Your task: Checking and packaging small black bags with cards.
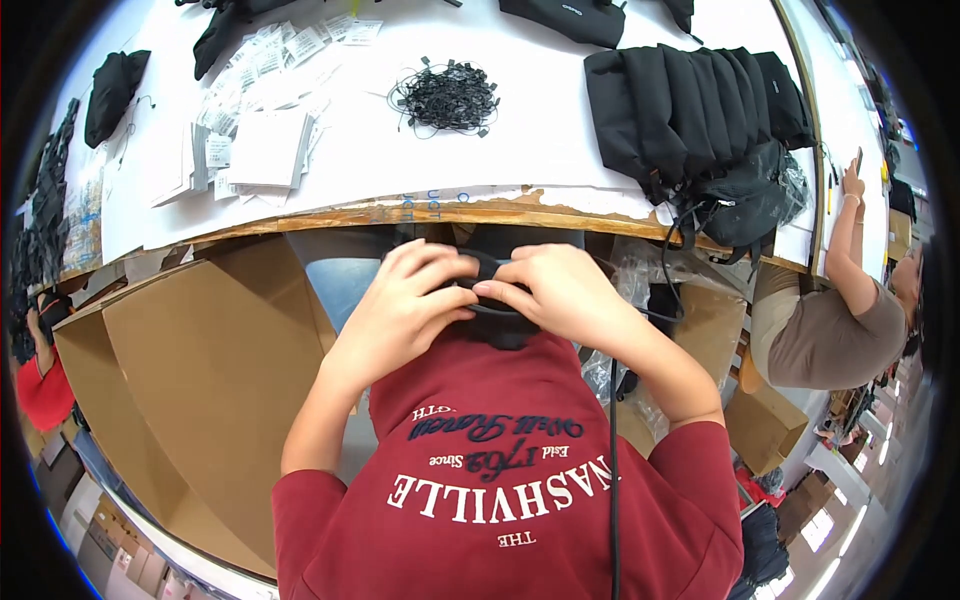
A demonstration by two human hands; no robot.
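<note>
Both hands meet in front of my waist, at the edge of the table. Between them is a black strap-like item, partly covered by my fingers, so its exact kind is hidden. My left hand is closed on it, fingers bent and their tips slightly blurred. My right hand grips the same item from the other side, its thumb near the left fingertips. Below the hands, more black material lies against my red shirt. A black cable runs down the shirt on the right.
On the white table lie a heap of black looped strings, stacked white tags and a row of black bags. A large open cardboard box stands at left. A co-worker is at right; a red sleeve shows far left.
</note>
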